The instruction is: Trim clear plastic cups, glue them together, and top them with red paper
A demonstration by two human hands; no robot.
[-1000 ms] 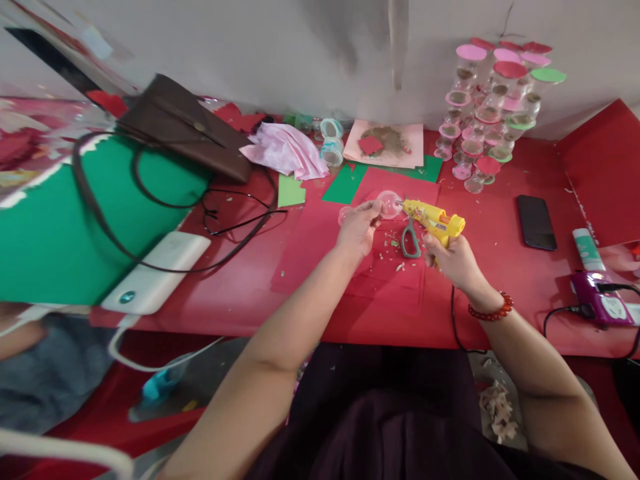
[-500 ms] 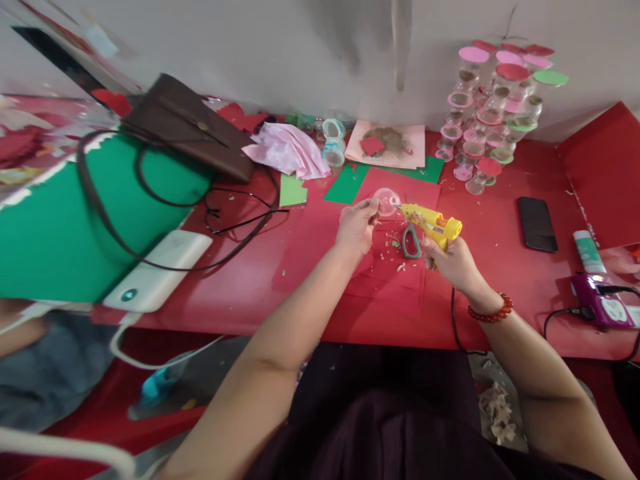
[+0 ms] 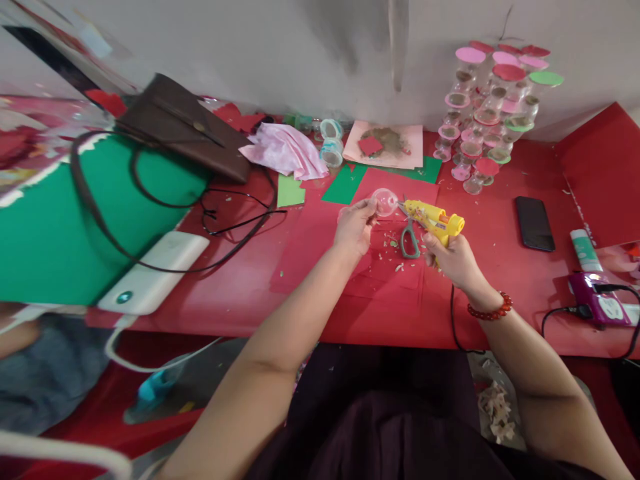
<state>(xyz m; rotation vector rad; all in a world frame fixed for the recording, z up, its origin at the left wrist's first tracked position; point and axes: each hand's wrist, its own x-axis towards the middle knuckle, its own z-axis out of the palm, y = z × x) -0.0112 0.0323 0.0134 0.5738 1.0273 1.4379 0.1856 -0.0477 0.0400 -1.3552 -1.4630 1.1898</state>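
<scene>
Between the fingertips of my left hand [image 3: 356, 227] is a small clear plastic piece with a round rim [image 3: 385, 202], pinched by its left edge. My right hand [image 3: 450, 257] is wrapped round the handle of a yellow hot glue gun [image 3: 433, 219]. The gun's nozzle points left and sits at the right edge of the clear piece; whether they touch I cannot tell. Under the gun, scissors [image 3: 410, 241] with a grey-green handle lie on red paper [image 3: 315, 243], among small scraps.
Stacked clear cups with coloured discs [image 3: 487, 120] stand at the back right. A phone [image 3: 535, 223] and a purple power adapter [image 3: 597, 300] lie to the right. On the left are a brown bag [image 3: 185, 130], eyeglasses [image 3: 240, 213] and a white power bank [image 3: 155, 273].
The glue gun's nozzle has drawn slightly right, away from the middle of the clear piece to its edge. Both hands keep their holds. The whole view has shifted a little.
</scene>
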